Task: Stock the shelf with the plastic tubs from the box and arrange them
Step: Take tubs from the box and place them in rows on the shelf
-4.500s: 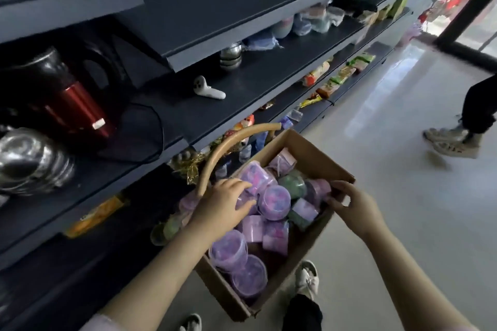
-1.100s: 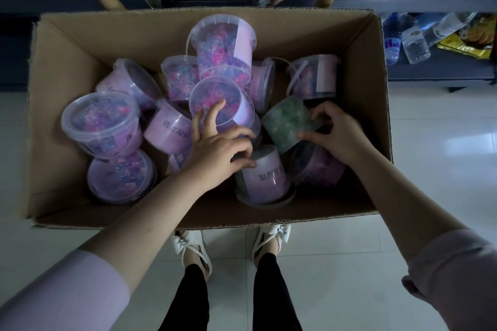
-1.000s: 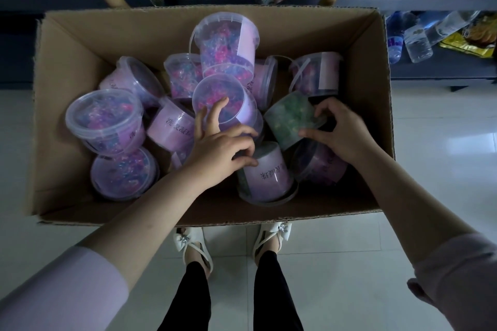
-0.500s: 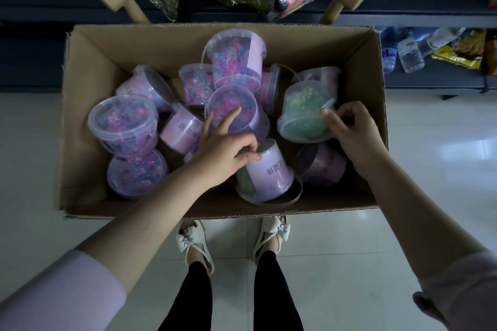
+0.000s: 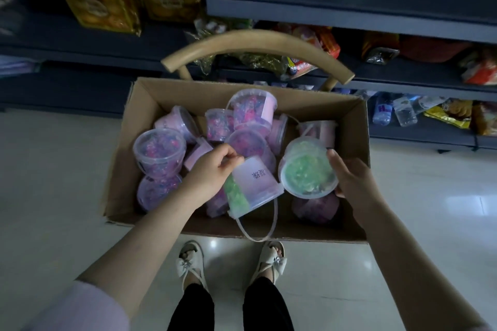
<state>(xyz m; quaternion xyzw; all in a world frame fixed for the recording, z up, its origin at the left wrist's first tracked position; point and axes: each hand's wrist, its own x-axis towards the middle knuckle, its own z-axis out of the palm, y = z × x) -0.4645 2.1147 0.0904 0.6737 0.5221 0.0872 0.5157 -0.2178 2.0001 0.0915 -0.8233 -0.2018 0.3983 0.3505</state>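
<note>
A cardboard box (image 5: 355, 126) sits on a wooden chair and holds several clear plastic tubs with purple and pink filling, such as one at the left (image 5: 159, 150). My left hand (image 5: 208, 172) grips an upturned tub with a pink label and green filling (image 5: 252, 185), lifted above the pile with its thin handle hanging down. My right hand (image 5: 352, 180) holds a tub of green filling (image 5: 308, 169) by its side, lid facing up. The two held tubs almost touch over the middle of the box.
The curved wooden chair back (image 5: 255, 43) rises behind the box. Dark shelves (image 5: 349, 5) behind it carry snack packets, gold packages (image 5: 99, 5) and water bottles (image 5: 392, 113) low on the right. My feet in white shoes (image 5: 188, 263) stand on the pale tiled floor.
Both hands have lifted their tubs out of the pile. The left tub came up with its handle dangling, and the green tub turned lid up. The view tilted up, showing more shelves.
</note>
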